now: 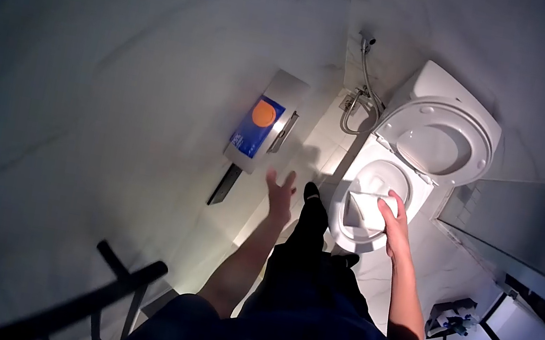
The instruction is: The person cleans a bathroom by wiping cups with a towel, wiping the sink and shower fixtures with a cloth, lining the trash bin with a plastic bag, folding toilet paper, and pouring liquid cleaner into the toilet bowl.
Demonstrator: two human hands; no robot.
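Note:
My right hand [394, 225] grips a white folded piece, like paper or tissue [368, 212], held over the bowl of a white toilet [341, 245]. The thumb and fingers close on its right edge; its exact kind is not plain. My left hand [280, 194] is raised with fingers apart and holds nothing, close to the wall on the left. Just above it, a blue packet with an orange round mark [249, 139] rests on a metal wall shelf [283, 87]. The toilet's raised seat and lid [480, 158] lean back against the cistern [458, 93].
A hand shower with a coiled metal hose [367, 78] hangs beside the toilet. A black bar [225, 185] sticks out below the shelf. Black rails [124, 281] stand at the lower left. A glass panel [524, 219] and a dark rack with bottles [452, 319] are on the right.

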